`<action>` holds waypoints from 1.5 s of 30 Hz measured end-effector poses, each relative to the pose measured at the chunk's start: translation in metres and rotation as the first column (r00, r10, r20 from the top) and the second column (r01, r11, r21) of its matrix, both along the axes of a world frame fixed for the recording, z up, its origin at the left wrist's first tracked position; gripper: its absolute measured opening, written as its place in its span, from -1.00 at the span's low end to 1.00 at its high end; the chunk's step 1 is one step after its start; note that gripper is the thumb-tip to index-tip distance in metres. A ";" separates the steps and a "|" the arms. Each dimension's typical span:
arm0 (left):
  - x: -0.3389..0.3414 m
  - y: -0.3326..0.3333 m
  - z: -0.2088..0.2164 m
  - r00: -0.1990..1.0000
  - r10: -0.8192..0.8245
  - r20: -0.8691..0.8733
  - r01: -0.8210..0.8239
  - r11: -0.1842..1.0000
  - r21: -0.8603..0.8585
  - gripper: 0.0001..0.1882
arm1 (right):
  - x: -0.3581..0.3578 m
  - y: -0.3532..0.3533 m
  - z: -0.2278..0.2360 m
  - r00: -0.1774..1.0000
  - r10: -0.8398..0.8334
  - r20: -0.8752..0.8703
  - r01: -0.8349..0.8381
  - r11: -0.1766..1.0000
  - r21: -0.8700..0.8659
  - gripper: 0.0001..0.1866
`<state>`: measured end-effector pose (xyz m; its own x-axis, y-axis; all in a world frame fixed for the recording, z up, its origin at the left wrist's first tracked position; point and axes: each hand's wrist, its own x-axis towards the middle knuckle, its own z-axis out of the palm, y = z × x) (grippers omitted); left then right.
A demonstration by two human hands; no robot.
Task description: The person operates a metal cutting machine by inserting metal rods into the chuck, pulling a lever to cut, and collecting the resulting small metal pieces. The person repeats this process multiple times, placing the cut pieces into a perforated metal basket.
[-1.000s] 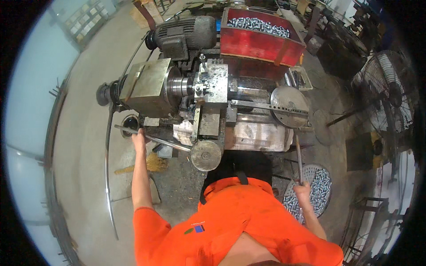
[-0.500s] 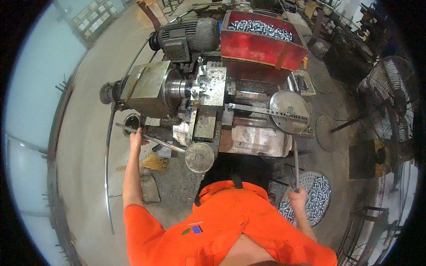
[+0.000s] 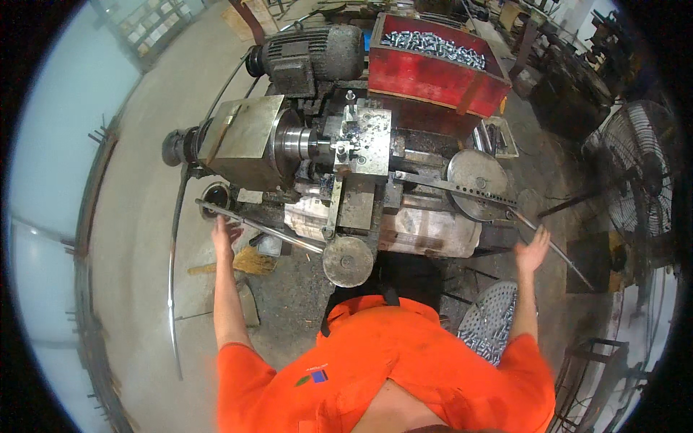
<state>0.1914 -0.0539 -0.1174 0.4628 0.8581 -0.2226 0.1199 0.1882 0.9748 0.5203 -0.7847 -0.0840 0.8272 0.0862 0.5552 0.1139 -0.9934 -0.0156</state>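
Note:
My left hand (image 3: 225, 237) is just below the outer end of a long metal lever rod (image 3: 263, 227), its fingers spread and not wrapped round it. That rod runs to a round metal disc (image 3: 348, 261) at the front of a lathe-like machine. My right hand (image 3: 533, 250) lies with fingers stretched out against a second lever rod (image 3: 554, 251), palm apparently touching it. This rod slants down to the right from a larger disc (image 3: 476, 173) crossed by a drilled flat bar (image 3: 433, 182). The tool block (image 3: 372, 141) stands right of the spindle chuck (image 3: 296, 143), with a gap between.
A red box (image 3: 433, 79) of small shiny metal parts stands behind the machine, beside a motor (image 3: 314, 54). A round perforated tray (image 3: 480, 307) with similar parts sits low at my right. A broom (image 3: 253, 261) lies left; a fan (image 3: 635, 166) stands right.
The tool block has shifted right, away from the chuck. The right lever has swung up and outward, my right hand moving with it and its grip loosening. My left hand has let go of its rod.

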 end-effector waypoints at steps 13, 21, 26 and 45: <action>0.042 -0.101 -0.139 0.547 0.320 -0.773 0.249 0.820 0.515 -0.51 | -0.133 0.090 -0.011 0.713 0.310 -0.629 -0.003 0.898 0.440 -0.56; 0.001 -0.046 -0.091 0.297 0.020 -0.955 0.814 0.518 0.264 -0.53 | -0.065 0.150 0.080 0.731 0.534 -0.425 -0.324 0.820 0.472 -0.64; -0.015 -0.060 -0.064 0.271 -0.083 -0.959 0.757 0.634 0.158 -0.53 | -0.026 0.277 0.154 0.524 0.828 -0.201 -0.657 0.543 0.522 -0.60; -0.131 -0.088 0.100 0.430 0.551 -0.715 0.286 0.668 0.687 -0.47 | -0.015 0.497 0.145 0.323 0.845 -0.426 -0.910 0.401 0.107 -0.72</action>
